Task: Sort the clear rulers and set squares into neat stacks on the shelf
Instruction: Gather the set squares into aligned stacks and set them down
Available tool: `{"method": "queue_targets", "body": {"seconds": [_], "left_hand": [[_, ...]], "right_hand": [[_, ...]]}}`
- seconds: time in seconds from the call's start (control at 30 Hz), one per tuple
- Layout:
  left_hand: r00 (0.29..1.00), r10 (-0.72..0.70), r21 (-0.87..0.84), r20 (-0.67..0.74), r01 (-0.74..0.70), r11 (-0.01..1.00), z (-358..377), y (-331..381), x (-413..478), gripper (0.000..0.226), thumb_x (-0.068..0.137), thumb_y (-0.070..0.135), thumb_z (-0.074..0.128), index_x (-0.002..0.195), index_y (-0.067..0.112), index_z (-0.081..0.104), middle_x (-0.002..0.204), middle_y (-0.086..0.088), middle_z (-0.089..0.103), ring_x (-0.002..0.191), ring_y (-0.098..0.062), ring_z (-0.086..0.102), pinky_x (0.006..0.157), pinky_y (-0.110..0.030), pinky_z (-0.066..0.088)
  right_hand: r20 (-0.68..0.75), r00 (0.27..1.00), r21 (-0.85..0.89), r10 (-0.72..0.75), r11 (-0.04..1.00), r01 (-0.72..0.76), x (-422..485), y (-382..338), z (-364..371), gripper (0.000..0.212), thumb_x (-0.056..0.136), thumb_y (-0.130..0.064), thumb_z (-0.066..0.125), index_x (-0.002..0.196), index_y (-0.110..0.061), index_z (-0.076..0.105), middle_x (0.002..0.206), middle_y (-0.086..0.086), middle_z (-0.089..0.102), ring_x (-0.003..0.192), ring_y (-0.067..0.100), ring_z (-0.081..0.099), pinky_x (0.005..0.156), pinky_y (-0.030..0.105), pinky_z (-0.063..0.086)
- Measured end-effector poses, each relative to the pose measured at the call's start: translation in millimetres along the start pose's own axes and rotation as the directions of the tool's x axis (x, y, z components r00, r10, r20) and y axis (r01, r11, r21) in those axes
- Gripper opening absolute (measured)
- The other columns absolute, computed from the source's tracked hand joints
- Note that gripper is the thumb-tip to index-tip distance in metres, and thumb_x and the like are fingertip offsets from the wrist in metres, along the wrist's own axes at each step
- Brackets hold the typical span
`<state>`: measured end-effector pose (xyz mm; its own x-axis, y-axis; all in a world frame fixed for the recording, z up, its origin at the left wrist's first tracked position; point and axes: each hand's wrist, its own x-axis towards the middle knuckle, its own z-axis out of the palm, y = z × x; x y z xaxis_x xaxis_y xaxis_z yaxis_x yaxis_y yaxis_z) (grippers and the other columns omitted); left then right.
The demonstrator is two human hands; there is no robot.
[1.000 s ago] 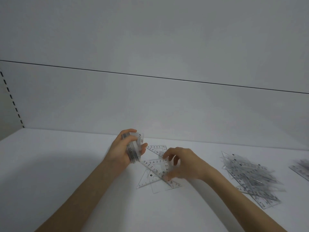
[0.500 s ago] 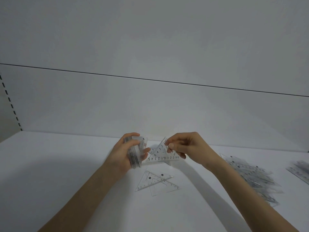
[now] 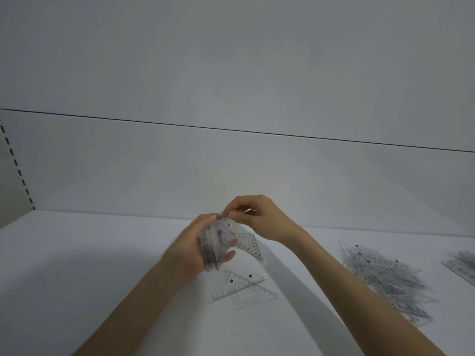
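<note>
One stack point(image 3: 209, 253), one set square point(image 3: 226, 225) (right grip point(image 3: 259, 219))

Two bare arms show in the lower half of the frame. The left forearm point(image 3: 128, 312) comes from the lower left and the right forearm point(image 3: 359, 299) from the lower right, both uncovered as far as the frame edge. The left hand point(image 3: 190, 250) and the right hand point(image 3: 259, 219) are bare as well. The right thumbnail point(image 3: 232, 214) is short and plain.
</note>
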<state>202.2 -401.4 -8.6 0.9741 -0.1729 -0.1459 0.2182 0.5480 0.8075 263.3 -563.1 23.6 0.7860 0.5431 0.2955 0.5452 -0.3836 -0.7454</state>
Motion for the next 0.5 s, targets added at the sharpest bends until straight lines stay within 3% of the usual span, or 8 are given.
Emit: {"method": "queue_targets", "body": {"seconds": [0.17,0.3,0.4,0.5], "left_hand": [[0.999,-0.030,0.007,-0.012,0.030,1.000,0,3,1,0.027,0.090,0.030,0.055,0.106,0.009,0.063,0.099,-0.016,0.067,0.084,-0.033,0.066,0.067,-0.038,0.057],[0.998,0.055,0.007,0.023,-0.055,0.998,-4,4,1,0.047,0.073,0.004,0.067,0.118,0.011,0.055,0.106,-0.018,0.062,0.079,-0.036,0.064,0.059,-0.033,0.054],[0.997,0.078,-0.012,0.020,-0.077,0.997,-4,3,5,0.044,0.081,-0.008,0.052,0.122,0.010,0.054,0.108,-0.020,0.060,0.076,-0.034,0.064,0.058,-0.032,0.055],[0.996,0.079,-0.056,-0.042,-0.082,0.995,-6,4,8,0.036,0.087,-0.013,0.043,0.111,0.011,0.056,0.108,-0.024,0.057,0.073,-0.036,0.065,0.056,-0.031,0.056]], "right_hand": [[0.014,1.000,0.024,-0.007,1.000,0.007,6,0,8,0.011,0.090,-0.010,0.063,0.091,-0.018,0.071,0.085,0.001,0.069,0.080,0.013,0.061,0.085,0.038,0.053],[-0.040,0.999,0.026,0.006,1.000,-0.005,6,3,18,0.019,0.081,-0.002,0.070,0.093,-0.016,0.070,0.083,-0.005,0.066,0.077,0.007,0.061,0.076,0.022,0.053],[-0.047,0.999,0.048,0.002,0.999,0.001,3,5,18,0.028,0.080,0.000,0.070,0.098,-0.022,0.067,0.098,-0.004,0.068,0.084,0.007,0.066,0.078,0.020,0.054],[-0.195,0.980,-0.021,0.031,0.999,-0.036,2,14,4,0.028,0.084,-0.002,0.066,0.106,-0.019,0.068,0.104,-0.001,0.069,0.084,0.006,0.066,0.081,0.018,0.052]]}}
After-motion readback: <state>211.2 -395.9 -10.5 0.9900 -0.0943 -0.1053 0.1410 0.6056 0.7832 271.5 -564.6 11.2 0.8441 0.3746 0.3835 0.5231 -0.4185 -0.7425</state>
